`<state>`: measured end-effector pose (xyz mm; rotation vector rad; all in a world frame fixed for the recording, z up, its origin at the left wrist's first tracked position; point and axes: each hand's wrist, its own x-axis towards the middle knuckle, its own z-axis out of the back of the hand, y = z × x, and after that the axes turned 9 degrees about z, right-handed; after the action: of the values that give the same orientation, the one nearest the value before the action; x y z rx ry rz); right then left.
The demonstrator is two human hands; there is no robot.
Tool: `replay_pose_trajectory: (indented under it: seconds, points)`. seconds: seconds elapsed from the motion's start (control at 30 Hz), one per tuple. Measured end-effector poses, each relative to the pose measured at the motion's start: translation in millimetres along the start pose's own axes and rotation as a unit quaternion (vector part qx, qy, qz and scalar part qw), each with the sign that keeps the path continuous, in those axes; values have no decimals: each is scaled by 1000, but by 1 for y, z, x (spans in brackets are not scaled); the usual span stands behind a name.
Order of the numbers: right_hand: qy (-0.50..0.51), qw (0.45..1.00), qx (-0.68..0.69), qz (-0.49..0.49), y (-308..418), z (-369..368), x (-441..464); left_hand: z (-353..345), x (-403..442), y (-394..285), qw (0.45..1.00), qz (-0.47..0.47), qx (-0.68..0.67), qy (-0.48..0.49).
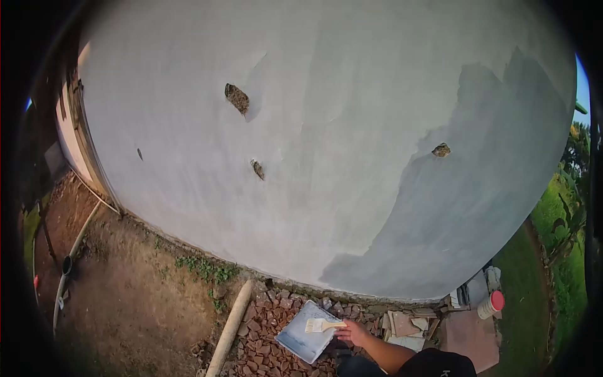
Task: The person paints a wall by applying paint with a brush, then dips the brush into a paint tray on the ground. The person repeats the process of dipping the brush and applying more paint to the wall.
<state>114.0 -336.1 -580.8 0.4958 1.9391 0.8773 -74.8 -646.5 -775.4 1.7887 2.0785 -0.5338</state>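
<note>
My right hand is closed around the handle of a paintbrush with a wide pale head. The brush is over a shallow paint tray with greyish paint in it; whether the bristles touch the tray I cannot tell. I cannot see whether the tray rests on the stones or is held up. My left hand is not visible. Ahead rises a pale wall, with a darker grey, damp-looking area on its right part. Several holes break its surface, the largest hole at upper left.
Broken reddish stones cover the ground around the tray. A long pole or pipe lies left of them, beside bare soil. At right are stacked tile pieces, a flat reddish slab and a white bucket with a red lid.
</note>
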Motion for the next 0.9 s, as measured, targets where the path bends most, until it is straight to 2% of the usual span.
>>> replay_pose_trajectory:
  seconds: [0.13, 0.2, 0.27, 0.53, 0.7, 0.73, 0.9]
  points:
    - [-19, 986, 121, 110, 36, 1, -38, -42, 0, -80, 987, -12, 158, 20]
    - [-42, 977, 159, 133, 44, 4, -50, -69, -9, -123, 971, -20, 237, 22]
    - [-99, 965, 181, 162, 53, 0, -66, -99, -18, -158, 950, -28, 311, 22]
    - [-179, 899, 306, 256, 88, 38, -88, -191, -41, -252, 835, -114, 538, 12]
    - [-226, 842, 403, 278, 117, 65, -79, -219, -56, -270, 759, -191, 622, -14]
    - [-211, 834, 426, 281, 124, 67, -80, -227, -55, -270, 744, -207, 635, -17]
    - [-174, 836, 425, 302, 165, 83, -61, -284, -24, -255, 662, -289, 691, -24]
